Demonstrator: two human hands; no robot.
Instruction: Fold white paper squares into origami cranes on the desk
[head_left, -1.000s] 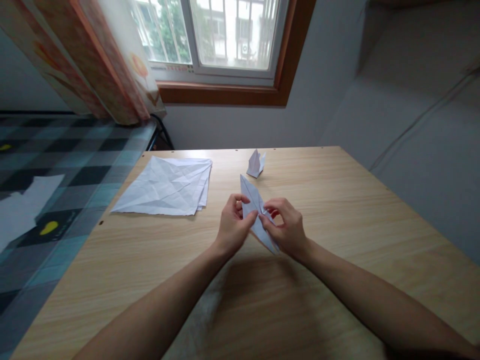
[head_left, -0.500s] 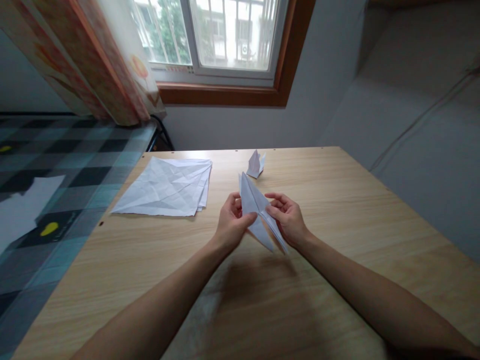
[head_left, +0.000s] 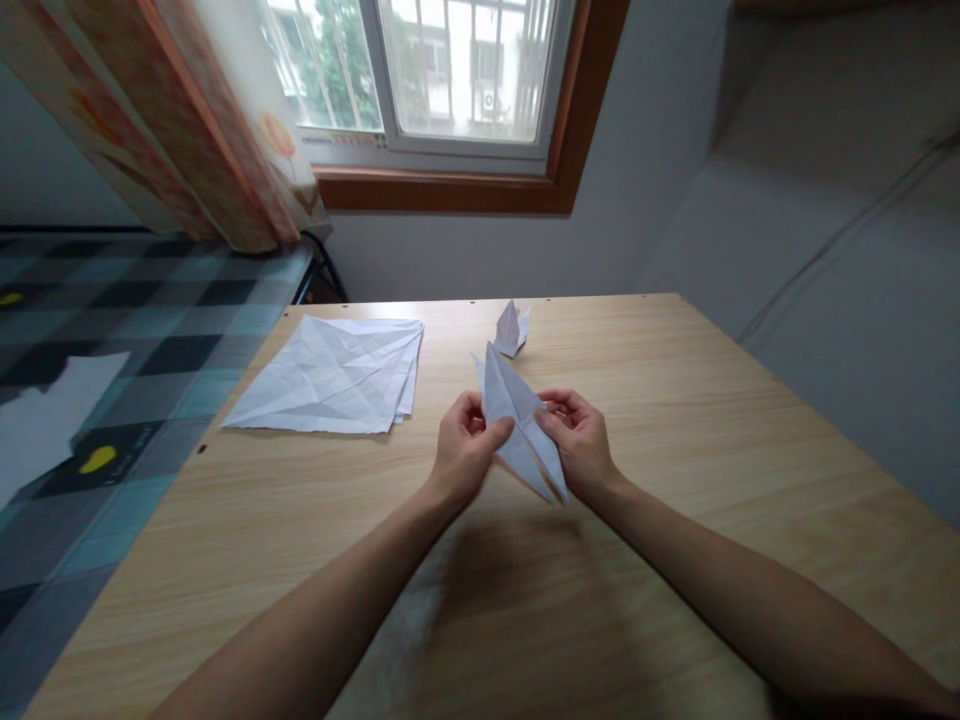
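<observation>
The paper [head_left: 504,385] is just on the near side of the small folded figure [head_left: 508,330], seemingly raised off the table [head_left: 750,450]. Each grip pinches one side of it: the left hand [head_left: 463,450] with the thumb across its face, the right hand [head_left: 587,445] with the thumb near the middle crease. The sheets [head_left: 330,375] lie left of the figure. Uneven pulling could tear the paper where its near end splits into two points; pressing the thumbs off the crease could skew the fold; reaching too far forward might knock the figure.
</observation>
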